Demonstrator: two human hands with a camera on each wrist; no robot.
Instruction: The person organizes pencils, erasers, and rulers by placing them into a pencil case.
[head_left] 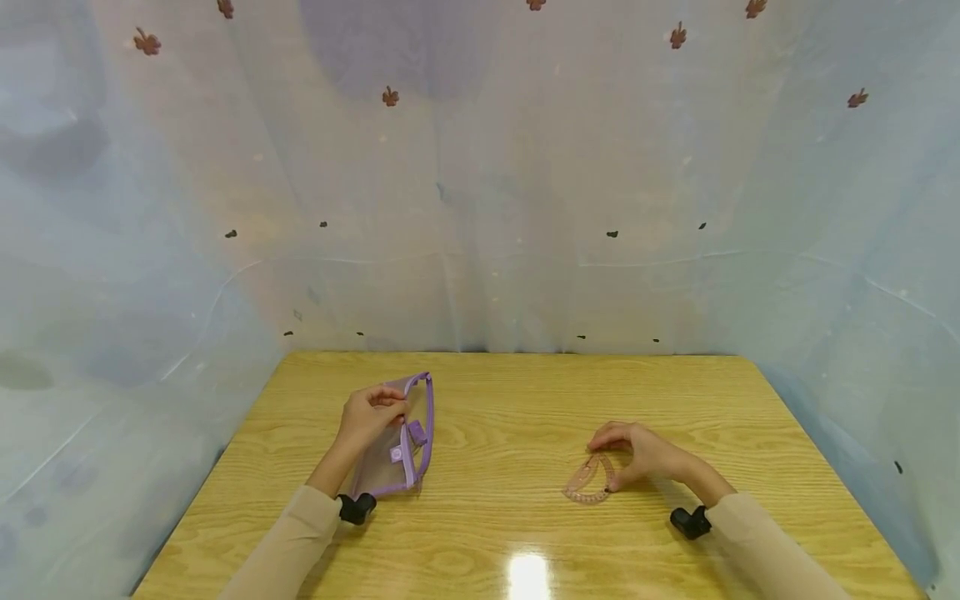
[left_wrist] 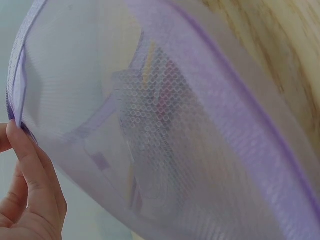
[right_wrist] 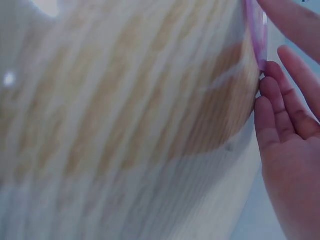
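My left hand (head_left: 372, 414) pinches the zip edge of a see-through mesh pouch (head_left: 378, 462) with purple trim, whose mouth gapes toward the right. In the left wrist view, the left fingers (left_wrist: 35, 170) hold that purple edge, and the mesh (left_wrist: 210, 195) fills most of the picture. Blurred yellow and reddish things (left_wrist: 165, 95) show through the mesh. On the right side, my right hand (head_left: 648, 454) grips a clear pinkish protractor (head_left: 588, 496) between thumb and fingers, low over the table. Only a pink sliver of the protractor (right_wrist: 259, 35) appears by the right fingers (right_wrist: 280, 107) in the right wrist view.
The wood-grain table (head_left: 495, 433) reaches back to a pale curtain (head_left: 480, 283) that hangs behind it and along both sides. A bright light reflection lies near the table's front. Each wrist wears a black camera mount (head_left: 357, 508).
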